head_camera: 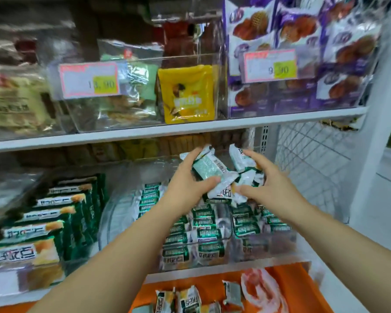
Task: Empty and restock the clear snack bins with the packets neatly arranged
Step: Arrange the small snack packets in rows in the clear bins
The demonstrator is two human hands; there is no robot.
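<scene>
Left hand and right hand grip packets bunched between them, over the bin.

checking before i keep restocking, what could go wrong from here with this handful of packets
1. The loose packets are bunched unevenly between the left hand and right hand; one could slip and fall into the orange basket below.
2. Dropped in a heap, they would likely upset the neat rows already in the clear bin.
3. The shelf edge sits close above the hands, so lifting higher may knock the bunch.
</scene>
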